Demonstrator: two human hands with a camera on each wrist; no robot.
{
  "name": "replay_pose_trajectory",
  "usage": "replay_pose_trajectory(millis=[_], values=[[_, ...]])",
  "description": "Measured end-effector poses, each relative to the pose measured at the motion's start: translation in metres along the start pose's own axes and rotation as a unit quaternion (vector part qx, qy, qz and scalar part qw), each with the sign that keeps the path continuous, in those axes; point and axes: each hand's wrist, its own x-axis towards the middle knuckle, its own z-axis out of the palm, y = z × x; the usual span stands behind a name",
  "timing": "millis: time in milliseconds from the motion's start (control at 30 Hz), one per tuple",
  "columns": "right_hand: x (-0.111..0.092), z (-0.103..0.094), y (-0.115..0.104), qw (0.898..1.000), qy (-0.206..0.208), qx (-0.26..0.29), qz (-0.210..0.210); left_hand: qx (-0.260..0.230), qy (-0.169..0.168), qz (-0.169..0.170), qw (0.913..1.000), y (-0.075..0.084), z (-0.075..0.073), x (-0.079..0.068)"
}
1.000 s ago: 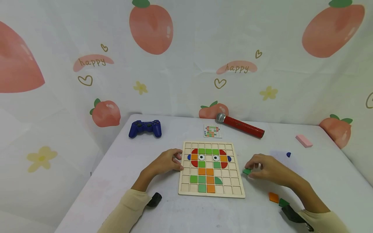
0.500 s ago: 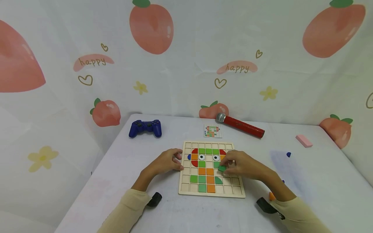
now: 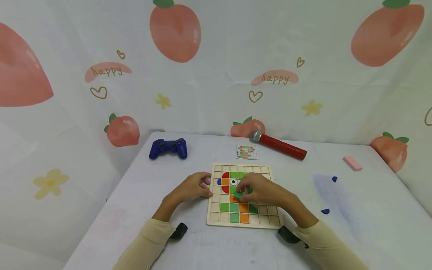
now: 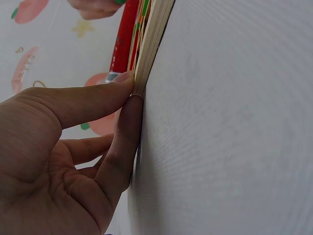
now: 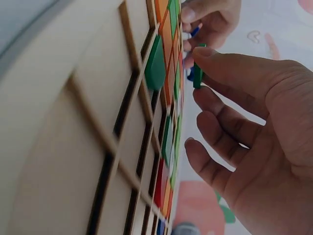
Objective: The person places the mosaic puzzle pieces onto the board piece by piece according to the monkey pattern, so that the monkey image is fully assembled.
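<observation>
A wooden grid board [image 3: 266, 220] lies on the table, its cells partly filled with orange, green and red tiles and round eye pieces. At its left edge my left hand [image 3: 195, 186] pinches the rim, the thumb [image 4: 93, 103] and a finger meeting there in the left wrist view. My right hand [image 3: 261, 189] hangs over the middle of the board. Between thumb and finger it holds a green tile [image 5: 198, 68], on edge in the right wrist view. That hand hides the board's upper right cells in the head view. A green quarter-round tile [image 5: 155, 66] sits in a cell below it.
Behind the board lie a small pattern card [image 3: 246, 152] and a red microphone [image 3: 281, 146]. A blue game controller [image 3: 168, 149] is at the back left. On the right are a pink block [image 3: 352, 163] and two blue half-round pieces, the nearer blue piece [image 3: 325, 211] beside my forearm.
My right hand has carried the green tile leftward from the table beside the board to over its middle. My left hand has stayed at the board's left edge.
</observation>
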Motion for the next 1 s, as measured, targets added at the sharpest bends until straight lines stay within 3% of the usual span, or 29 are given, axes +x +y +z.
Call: replay_pose_trajectory(millis=[400, 1000], values=[[0.024, 0.014, -0.018, 0.999, -0.022, -0.012, -0.03, 0.002, -0.008, 0.009, 0.9999, 0.0, -0.002, -0.001], [0.035, 0.017, -0.025, 0.998, -0.049, -0.009, -0.041, 0.0, -0.012, 0.011, 0.9999, 0.0, -0.003, 0.0]])
